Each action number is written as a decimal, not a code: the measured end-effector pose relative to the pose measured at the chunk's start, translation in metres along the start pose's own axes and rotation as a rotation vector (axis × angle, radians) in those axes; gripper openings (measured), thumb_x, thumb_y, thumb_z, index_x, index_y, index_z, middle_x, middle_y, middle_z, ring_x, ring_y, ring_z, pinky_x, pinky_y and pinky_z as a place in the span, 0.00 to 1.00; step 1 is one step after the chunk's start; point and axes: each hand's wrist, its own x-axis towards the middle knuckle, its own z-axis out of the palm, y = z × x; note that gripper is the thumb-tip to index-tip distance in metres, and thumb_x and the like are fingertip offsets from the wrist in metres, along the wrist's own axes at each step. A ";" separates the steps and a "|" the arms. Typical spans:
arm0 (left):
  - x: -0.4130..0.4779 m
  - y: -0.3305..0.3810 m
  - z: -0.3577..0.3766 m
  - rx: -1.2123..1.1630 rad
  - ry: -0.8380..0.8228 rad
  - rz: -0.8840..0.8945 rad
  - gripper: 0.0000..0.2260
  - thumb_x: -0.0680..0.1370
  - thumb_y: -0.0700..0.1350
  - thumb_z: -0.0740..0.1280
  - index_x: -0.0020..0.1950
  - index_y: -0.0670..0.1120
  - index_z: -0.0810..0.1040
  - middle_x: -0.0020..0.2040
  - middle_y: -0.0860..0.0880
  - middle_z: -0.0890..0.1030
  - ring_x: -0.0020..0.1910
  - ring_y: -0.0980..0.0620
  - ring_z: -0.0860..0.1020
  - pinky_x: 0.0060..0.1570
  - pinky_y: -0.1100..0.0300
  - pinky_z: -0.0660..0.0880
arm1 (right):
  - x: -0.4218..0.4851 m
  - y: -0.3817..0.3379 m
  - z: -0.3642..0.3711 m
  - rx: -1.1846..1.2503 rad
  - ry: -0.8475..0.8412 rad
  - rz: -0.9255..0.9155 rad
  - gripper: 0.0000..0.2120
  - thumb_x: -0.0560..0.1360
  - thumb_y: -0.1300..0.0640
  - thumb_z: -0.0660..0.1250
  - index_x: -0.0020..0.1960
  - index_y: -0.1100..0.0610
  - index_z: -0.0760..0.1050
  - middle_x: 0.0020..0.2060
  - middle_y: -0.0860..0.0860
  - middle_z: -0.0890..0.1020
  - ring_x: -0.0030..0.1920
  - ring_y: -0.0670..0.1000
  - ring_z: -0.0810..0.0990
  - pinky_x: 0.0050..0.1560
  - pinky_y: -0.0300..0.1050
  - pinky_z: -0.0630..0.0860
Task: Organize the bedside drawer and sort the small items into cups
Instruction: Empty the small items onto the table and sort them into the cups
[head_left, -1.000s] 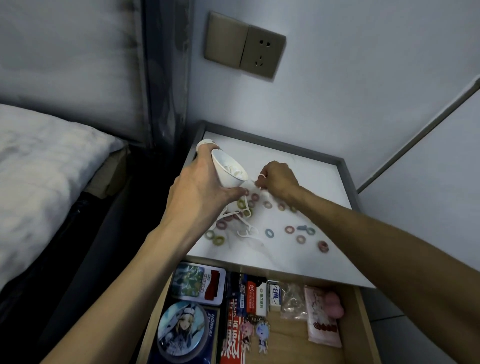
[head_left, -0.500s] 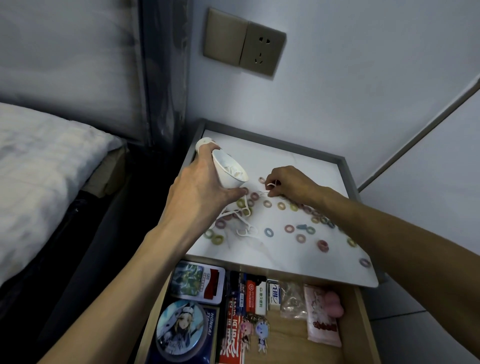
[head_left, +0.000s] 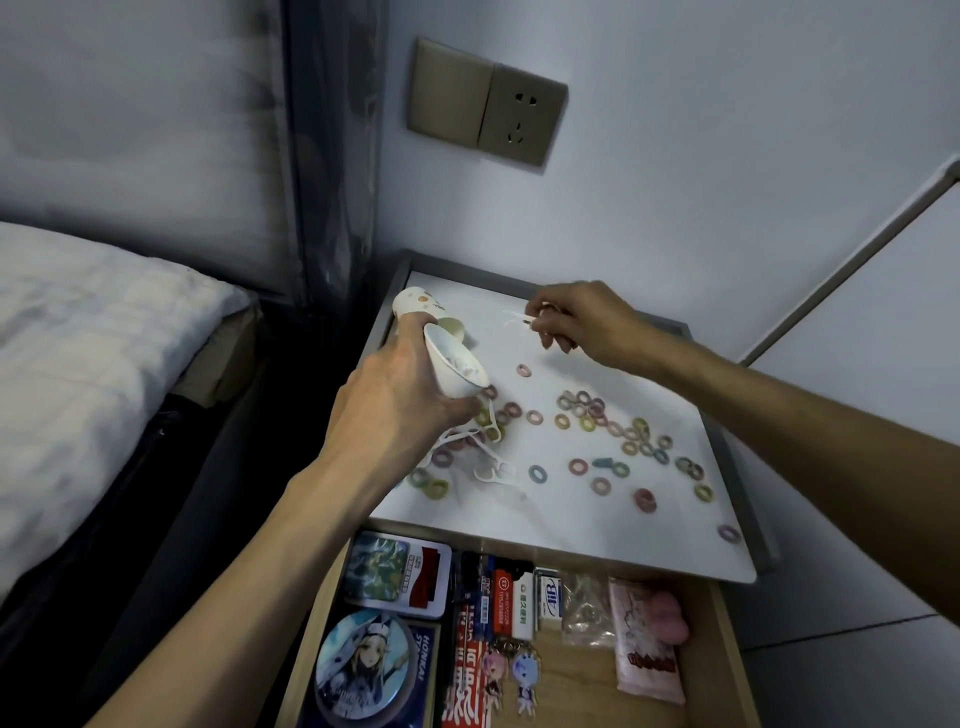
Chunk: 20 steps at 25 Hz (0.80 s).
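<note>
My left hand (head_left: 395, 410) grips a white paper cup (head_left: 454, 366), tilted with its mouth toward the right, over the white nightstand top (head_left: 571, 530). Behind it a second patterned cup (head_left: 421, 309) lies on its side. My right hand (head_left: 576, 319) is raised above the back of the top and pinches a small white plastic pick (head_left: 517, 317). Several small coloured hair rings (head_left: 597, 415) are scattered across the top. More white picks (head_left: 491, 467) lie just below the held cup.
The open wooden drawer (head_left: 722, 649) below holds a round anime badge (head_left: 363, 670), a tin (head_left: 397, 571), small boxes, keychains (head_left: 511, 675) and a pink packet (head_left: 647, 649). A bed (head_left: 78, 364) is at the left; a wall socket (head_left: 522, 117) is above.
My right hand lifted from the rings near the cup and moved back and right, now holding a white pick in the air. The left hand keeps the cup tilted.
</note>
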 end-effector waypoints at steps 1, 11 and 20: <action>0.000 0.000 0.001 0.015 -0.008 0.000 0.31 0.69 0.53 0.77 0.66 0.52 0.65 0.55 0.49 0.79 0.51 0.45 0.79 0.48 0.47 0.78 | -0.003 -0.021 -0.008 -0.009 -0.078 -0.077 0.05 0.79 0.61 0.65 0.47 0.55 0.78 0.34 0.50 0.83 0.28 0.43 0.75 0.36 0.37 0.73; -0.001 0.001 0.000 -0.042 -0.021 0.010 0.30 0.68 0.53 0.77 0.64 0.54 0.66 0.51 0.53 0.80 0.47 0.49 0.79 0.45 0.50 0.78 | -0.004 -0.099 -0.012 0.152 -0.406 -0.150 0.10 0.75 0.65 0.71 0.56 0.60 0.82 0.46 0.55 0.85 0.38 0.46 0.81 0.40 0.37 0.76; -0.002 -0.003 -0.010 -0.138 -0.016 -0.039 0.33 0.66 0.54 0.78 0.66 0.54 0.66 0.50 0.53 0.80 0.46 0.51 0.80 0.47 0.48 0.79 | -0.007 -0.108 0.005 0.362 -0.299 -0.072 0.09 0.73 0.66 0.73 0.53 0.63 0.81 0.37 0.55 0.83 0.33 0.47 0.79 0.34 0.38 0.75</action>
